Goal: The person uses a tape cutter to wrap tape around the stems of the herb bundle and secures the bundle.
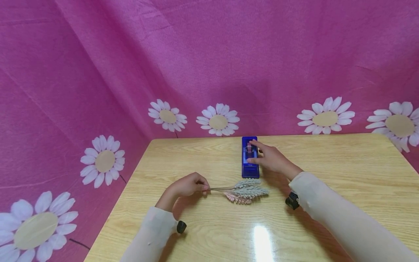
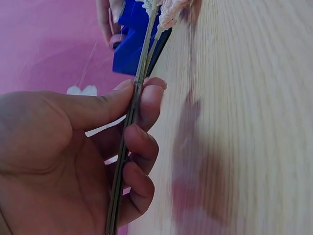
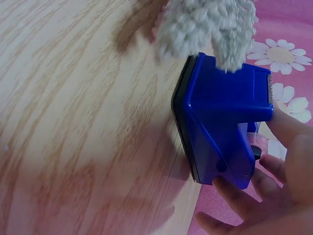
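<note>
My left hand pinches the thin stems of a small bunch of dried flowers between thumb and fingers. The fluffy heads, pale grey-green and pink, point right, just above the table. A blue tape dispenser sits on its black base behind them, with a pinkish tape roll partly hidden inside. Over the dispenser my right hand spreads its thumb and fingers, the thumb by the toothed cutter and the fingers about the roll end. Whether the fingertips press on it is hard to see.
The wood-grain table meets a magenta cloth with white daisies behind and at the left. Each sleeve carries a small black device at the wrist. A bright light reflection lies near the front of the table.
</note>
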The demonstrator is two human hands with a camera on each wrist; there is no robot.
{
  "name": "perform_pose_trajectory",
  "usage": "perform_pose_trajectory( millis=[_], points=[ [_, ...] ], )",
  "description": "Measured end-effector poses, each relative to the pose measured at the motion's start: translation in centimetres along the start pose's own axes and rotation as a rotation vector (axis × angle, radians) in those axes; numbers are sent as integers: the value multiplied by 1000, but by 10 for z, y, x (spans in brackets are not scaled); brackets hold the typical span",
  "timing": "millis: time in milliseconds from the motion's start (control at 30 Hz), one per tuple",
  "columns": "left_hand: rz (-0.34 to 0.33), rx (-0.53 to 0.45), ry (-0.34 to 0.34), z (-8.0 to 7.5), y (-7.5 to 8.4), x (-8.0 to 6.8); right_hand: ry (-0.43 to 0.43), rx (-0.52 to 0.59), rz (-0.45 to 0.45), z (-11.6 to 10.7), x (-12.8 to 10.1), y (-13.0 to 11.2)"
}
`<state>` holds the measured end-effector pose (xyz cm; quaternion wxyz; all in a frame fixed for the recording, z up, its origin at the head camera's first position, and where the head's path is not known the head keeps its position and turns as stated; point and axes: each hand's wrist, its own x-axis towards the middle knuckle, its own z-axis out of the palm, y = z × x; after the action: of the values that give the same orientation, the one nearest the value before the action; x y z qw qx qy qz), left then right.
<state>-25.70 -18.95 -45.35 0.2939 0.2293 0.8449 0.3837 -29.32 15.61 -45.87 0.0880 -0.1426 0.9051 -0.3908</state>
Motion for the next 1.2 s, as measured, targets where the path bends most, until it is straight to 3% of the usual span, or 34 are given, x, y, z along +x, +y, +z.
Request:
perform_pose_trajectory(
  millis=[400, 667, 1000, 1200],
  points=[
    [-25, 2, 58, -20, -20, -29, 6, -14, 6, 0, -1, -2],
    [-54, -106, 77, -31, -28, -42, 5, -15, 16, 0, 0, -2],
    [-119, -250, 261, -20, -32, -32, -4, -21, 20, 0, 0, -2],
    [-161, -438, 281, -6, -28, -16, 0, -19, 11, 1, 0, 0]
  ],
)
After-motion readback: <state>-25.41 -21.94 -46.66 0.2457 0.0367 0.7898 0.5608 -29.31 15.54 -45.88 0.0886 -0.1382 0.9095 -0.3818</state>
